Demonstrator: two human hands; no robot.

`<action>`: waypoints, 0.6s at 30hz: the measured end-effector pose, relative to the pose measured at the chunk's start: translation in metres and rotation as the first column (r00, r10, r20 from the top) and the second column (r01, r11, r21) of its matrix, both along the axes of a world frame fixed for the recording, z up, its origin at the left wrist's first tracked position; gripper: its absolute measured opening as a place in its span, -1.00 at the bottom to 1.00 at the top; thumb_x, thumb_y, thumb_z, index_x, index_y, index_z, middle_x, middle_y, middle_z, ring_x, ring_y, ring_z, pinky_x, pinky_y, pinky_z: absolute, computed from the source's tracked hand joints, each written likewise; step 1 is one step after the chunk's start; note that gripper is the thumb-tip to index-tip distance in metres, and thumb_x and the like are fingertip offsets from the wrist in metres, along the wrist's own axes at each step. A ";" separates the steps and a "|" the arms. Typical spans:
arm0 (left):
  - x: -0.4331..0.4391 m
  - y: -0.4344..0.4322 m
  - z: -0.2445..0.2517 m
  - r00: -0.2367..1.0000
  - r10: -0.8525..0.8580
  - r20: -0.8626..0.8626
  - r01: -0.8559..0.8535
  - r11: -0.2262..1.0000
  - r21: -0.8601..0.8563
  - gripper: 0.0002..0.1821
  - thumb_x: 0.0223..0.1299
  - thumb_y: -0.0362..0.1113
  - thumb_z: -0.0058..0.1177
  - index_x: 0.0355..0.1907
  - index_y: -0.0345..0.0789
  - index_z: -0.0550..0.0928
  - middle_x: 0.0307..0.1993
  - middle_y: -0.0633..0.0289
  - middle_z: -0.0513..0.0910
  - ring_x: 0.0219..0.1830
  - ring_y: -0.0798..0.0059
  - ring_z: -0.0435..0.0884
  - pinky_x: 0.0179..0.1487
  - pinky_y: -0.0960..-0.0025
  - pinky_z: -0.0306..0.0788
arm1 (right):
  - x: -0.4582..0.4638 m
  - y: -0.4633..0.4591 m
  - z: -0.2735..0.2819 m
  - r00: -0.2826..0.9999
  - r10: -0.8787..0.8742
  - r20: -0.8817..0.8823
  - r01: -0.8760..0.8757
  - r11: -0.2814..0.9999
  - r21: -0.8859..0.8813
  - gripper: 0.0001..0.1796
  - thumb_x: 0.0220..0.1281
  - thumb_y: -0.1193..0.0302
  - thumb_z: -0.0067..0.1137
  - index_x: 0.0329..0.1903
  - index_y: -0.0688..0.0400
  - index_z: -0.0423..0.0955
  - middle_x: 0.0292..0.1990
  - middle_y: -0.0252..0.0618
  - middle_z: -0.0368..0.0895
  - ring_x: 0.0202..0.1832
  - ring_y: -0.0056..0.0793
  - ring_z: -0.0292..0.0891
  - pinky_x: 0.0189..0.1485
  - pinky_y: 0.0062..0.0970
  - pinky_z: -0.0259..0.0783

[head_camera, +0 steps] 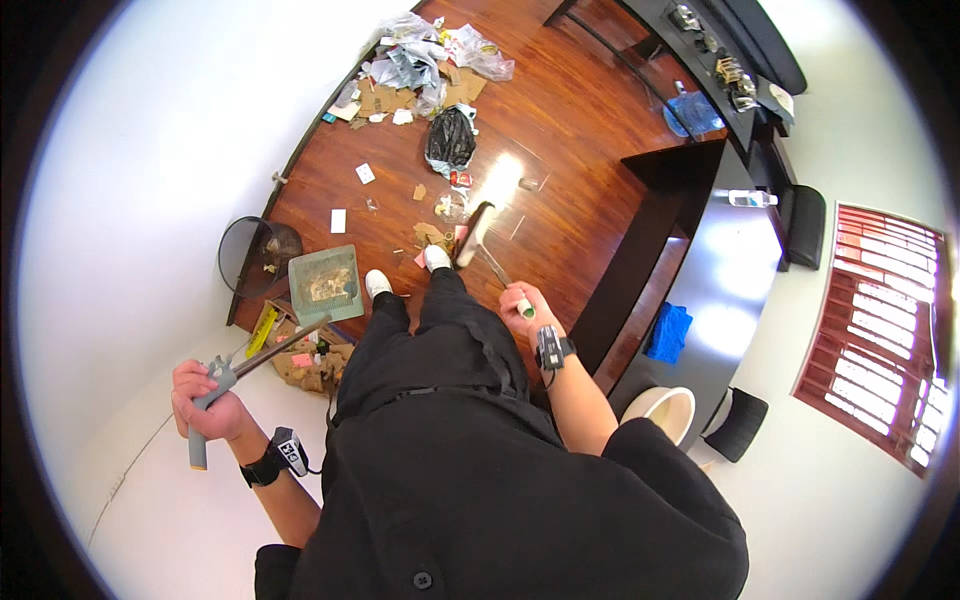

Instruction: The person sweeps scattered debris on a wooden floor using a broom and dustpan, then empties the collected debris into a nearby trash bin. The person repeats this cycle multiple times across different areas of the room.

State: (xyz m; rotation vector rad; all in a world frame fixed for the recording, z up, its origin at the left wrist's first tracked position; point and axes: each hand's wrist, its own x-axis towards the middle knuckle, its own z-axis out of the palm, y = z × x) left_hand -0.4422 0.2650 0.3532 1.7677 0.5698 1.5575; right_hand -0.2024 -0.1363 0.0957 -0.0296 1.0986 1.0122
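My left hand (208,401) grips the grey handle of a long-handled dustpan (324,255). The green-grey pan lies near the wall, with brownish debris inside. In my right hand (525,307) is the stick of a broom (475,236), whose pale head meets the floor just beyond my right shoe (436,257). Cardboard scraps (430,232), pink paper bits and a clear plastic piece (450,208) lie beside the broom head. Farther off are a red package (460,179) and a small cup-like item (529,183) on its side.
A black mesh wastebasket (259,259) stands by the left wall. Flattened cardboard (311,367) lies behind the pan. Ahead are a black trash bag (451,139) and a heap of plastic bags (412,64). A dark desk (705,300) on the right bears a blue cloth (667,332) and bottle (752,199).
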 end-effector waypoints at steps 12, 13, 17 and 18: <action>-0.026 0.046 -0.061 0.982 -0.176 0.073 0.185 0.972 -0.143 -0.63 0.33 -0.23 -0.33 -0.63 -0.31 0.29 -0.66 0.16 0.35 -0.43 0.23 0.40 -0.20 0.19 0.34 | -0.058 0.021 -0.021 0.999 0.006 0.032 -0.005 1.000 -0.019 -0.75 0.27 0.44 -0.07 -0.56 0.10 0.24 -0.68 -0.44 0.34 -0.66 -0.60 0.32 -0.58 -0.55 0.33; -0.027 0.045 -0.062 0.982 -0.182 0.054 0.188 0.970 -0.155 -0.62 0.36 -0.22 -0.34 -0.61 -0.31 0.30 -0.64 0.15 0.37 -0.40 0.20 0.43 -0.17 0.18 0.35 | -0.050 0.032 -0.037 0.997 0.065 -0.042 -0.066 0.997 -0.031 -0.71 0.26 0.50 -0.11 -0.61 0.09 0.20 -0.69 -0.45 0.30 -0.64 -0.61 0.29 -0.54 -0.56 0.29; -0.036 0.047 -0.064 0.978 -0.210 -0.004 0.206 0.962 -0.180 -0.58 0.44 -0.18 -0.39 -0.54 -0.35 0.35 -0.53 0.09 0.47 -0.26 0.12 0.51 -0.04 0.12 0.37 | -0.044 0.103 -0.089 0.975 0.222 -0.029 -0.223 0.949 -0.224 -0.71 0.19 0.57 0.00 -0.60 0.09 0.20 -0.71 -0.44 0.29 -0.72 -0.58 0.25 -0.67 -0.56 0.24; -0.038 0.048 -0.064 0.980 -0.198 -0.025 0.190 0.962 -0.194 -0.58 0.45 -0.17 -0.40 -0.53 -0.35 0.36 -0.50 0.08 0.48 -0.23 0.11 0.52 -0.02 0.11 0.37 | -0.046 0.118 -0.094 0.961 0.268 0.071 -0.247 0.945 -0.216 -0.73 0.18 0.59 0.00 -0.59 0.10 0.22 -0.72 -0.43 0.29 -0.71 -0.57 0.28 -0.63 -0.59 0.30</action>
